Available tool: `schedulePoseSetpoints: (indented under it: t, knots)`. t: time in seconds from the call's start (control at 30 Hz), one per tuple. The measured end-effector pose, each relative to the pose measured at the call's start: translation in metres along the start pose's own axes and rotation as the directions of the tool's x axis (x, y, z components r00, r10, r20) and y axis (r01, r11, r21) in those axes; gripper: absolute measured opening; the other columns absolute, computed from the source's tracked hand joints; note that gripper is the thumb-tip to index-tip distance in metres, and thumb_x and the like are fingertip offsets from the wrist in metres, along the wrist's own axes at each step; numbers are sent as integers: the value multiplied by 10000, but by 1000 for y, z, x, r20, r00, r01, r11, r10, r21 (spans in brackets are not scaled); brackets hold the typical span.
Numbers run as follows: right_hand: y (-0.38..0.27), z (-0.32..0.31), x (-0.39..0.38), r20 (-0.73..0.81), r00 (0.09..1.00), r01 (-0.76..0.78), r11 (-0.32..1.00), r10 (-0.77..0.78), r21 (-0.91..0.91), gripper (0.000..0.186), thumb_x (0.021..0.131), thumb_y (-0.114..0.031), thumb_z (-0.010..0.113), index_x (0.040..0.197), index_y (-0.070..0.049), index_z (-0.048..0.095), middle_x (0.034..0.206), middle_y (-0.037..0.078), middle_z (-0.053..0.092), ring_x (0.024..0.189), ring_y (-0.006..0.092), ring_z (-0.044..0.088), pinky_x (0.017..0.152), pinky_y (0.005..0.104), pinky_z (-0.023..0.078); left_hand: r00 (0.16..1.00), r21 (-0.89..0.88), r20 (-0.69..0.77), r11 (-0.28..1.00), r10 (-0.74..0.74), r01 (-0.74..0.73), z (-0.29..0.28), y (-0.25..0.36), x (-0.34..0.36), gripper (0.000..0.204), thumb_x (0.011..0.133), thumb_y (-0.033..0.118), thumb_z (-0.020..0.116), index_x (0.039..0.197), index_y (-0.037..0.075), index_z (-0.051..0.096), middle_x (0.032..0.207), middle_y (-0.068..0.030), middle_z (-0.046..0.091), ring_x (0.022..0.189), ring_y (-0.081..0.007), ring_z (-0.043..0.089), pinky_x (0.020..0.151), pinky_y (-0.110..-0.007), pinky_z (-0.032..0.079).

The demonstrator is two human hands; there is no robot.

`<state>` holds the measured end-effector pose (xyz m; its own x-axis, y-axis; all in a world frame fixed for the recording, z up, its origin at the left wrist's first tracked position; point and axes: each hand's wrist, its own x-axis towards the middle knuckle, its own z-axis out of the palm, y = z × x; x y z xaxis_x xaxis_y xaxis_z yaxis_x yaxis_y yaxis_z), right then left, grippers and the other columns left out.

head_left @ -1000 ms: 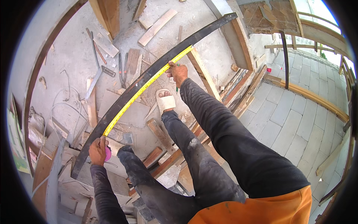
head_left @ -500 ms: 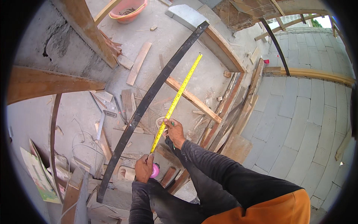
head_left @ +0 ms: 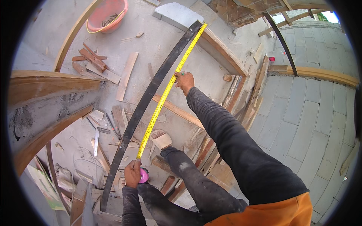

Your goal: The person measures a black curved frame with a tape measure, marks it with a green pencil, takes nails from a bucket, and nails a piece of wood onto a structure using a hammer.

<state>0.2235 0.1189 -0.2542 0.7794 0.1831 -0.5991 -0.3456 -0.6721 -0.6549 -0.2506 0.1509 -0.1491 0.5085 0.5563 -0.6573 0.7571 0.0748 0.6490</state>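
My left hand (head_left: 132, 173) is closed around a pink tape measure case (head_left: 144, 175) at the lower middle. From it a yellow tape blade (head_left: 162, 102) runs out long, up and to the right, just beside a long dark curved bar (head_left: 145, 100). The blade's far end lies near the bar's upper end, by the corner of a wooden frame (head_left: 224, 51). With my arm stretched out, my right hand (head_left: 184, 82) pinches the blade partway along. A thin wooden crosspiece (head_left: 179, 110) passes under the blade.
A pink bucket (head_left: 109, 17) with small dark pieces inside stands at the far left. Wood scraps (head_left: 92, 60), a metal square (head_left: 97, 143) and wire litter the floor. A wood-edged concrete piece (head_left: 56, 98) juts in from the left. Grey blocks (head_left: 279, 124) cover the right side.
My right hand has moved farther up along the blade. The blade's far end has shifted up to the bar's upper end, with more tape drawn out. My left hand has moved slightly left and down.
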Motion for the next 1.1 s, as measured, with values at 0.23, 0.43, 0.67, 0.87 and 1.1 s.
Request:
schedulePoseSetpoints:
  t: [0.23,0.43,0.67,0.87,1.1]
  knots:
    - [-6,10,3,63,997,43,999,-41,-23,325,949,-248,675,980,74,711,773,150,732,553,184,677,534,314,522,998,71,27,996,-55,53,-20,-3,20,428,1030,332,551,818,-28,645,641,-159,562,594,-243,550,588,-405,429]
    - [-14,28,-3,116,992,42,999,-44,21,313,985,-241,655,971,69,700,781,141,739,540,167,652,519,297,499,998,168,-50,985,-31,39,-26,-19,37,442,1016,365,572,821,-21,664,701,-198,620,643,-347,615,629,-432,465]
    - [-8,38,-14,189,980,-49,998,56,-39,297,992,-236,647,1002,55,705,786,131,749,540,150,640,527,286,499,994,177,-76,980,-73,86,-29,-44,35,441,1008,373,590,767,5,620,701,-218,612,678,-450,615,623,-491,465]
    - [-8,43,-16,289,955,-36,995,61,-92,280,975,-213,670,1047,54,713,794,121,747,577,147,656,532,272,511,977,285,-151,940,-150,189,-16,-54,53,445,999,423,578,789,38,651,757,-230,648,747,-472,641,667,-526,489]
    - [-2,49,-20,269,960,-29,984,75,-174,293,953,-211,699,1067,58,719,820,114,740,632,144,687,533,259,532,964,346,-180,905,-195,247,-8,-63,59,474,1000,455,555,807,38,669,780,-232,658,786,-469,646,697,-518,487]
